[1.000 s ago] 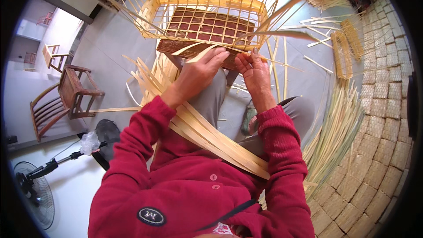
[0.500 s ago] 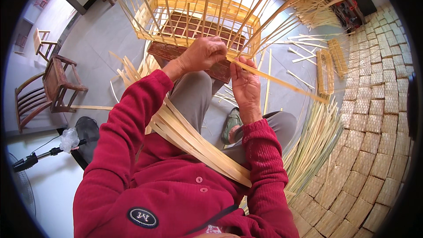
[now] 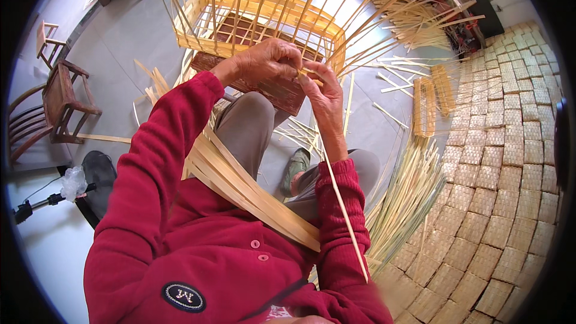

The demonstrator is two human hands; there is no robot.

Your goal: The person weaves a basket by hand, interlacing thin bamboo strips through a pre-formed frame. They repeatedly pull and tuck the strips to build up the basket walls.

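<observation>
A half-woven bamboo basket (image 3: 204, 42), with upright stakes fanning out from its walls, rests on a worn red-brown wooden bench (image 3: 279, 93) before me. At its near right corner both hands meet. My left hand (image 3: 264, 62) pinches a thin bamboo strip (image 3: 339, 198) close to the basket wall. Fingers and thumb of my right hand (image 3: 326, 93) close on the same strip just to the right. From there the strip's loose end runs down over my right forearm. The exact spot where it meets the weave is hidden behind my fingers.
A bundle of flat strips (image 3: 252, 195) lies across my lap. More strips (image 3: 405, 198) lie on the floor at right, beside small woven baskets (image 3: 424, 108) and stacked woven pieces (image 3: 480, 204). A wooden chair (image 3: 66, 102) and a black fan (image 3: 99, 177) stand at left.
The strip's free end has swung from pointing right to hanging down over my right forearm. My right hand has turned and closed in beside my left. The whole view has shifted slightly.
</observation>
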